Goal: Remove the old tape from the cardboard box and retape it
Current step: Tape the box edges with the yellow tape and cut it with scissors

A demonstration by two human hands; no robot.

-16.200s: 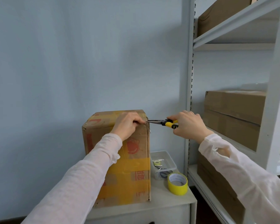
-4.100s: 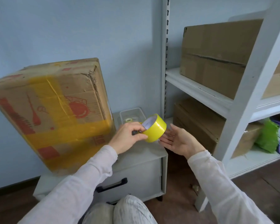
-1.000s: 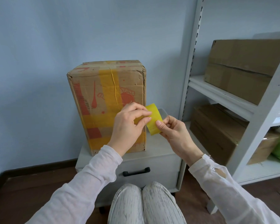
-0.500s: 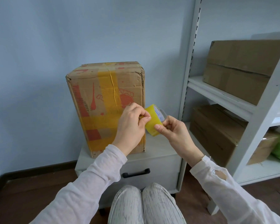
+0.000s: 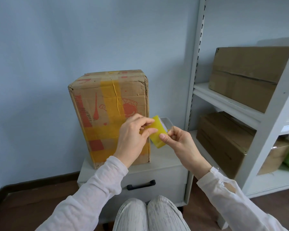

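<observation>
Tape roll: you hold the round yellow roll of adhesive tape (image 5: 157, 134) in front of the box's lower right edge, above the cabinet top.
Left hand: your left hand (image 5: 133, 135) pinches the roll's left side between thumb and fingertips.
Right hand: your right hand (image 5: 179, 142) grips its right side, with the thumb on the face.
Box: the tall brown cardboard box with red print and yellow tape bands (image 5: 107, 104) stands upright on the low white drawer cabinet (image 5: 165, 165).
Tape end: possibly under your left fingertips, but it is too blurred to tell.
</observation>
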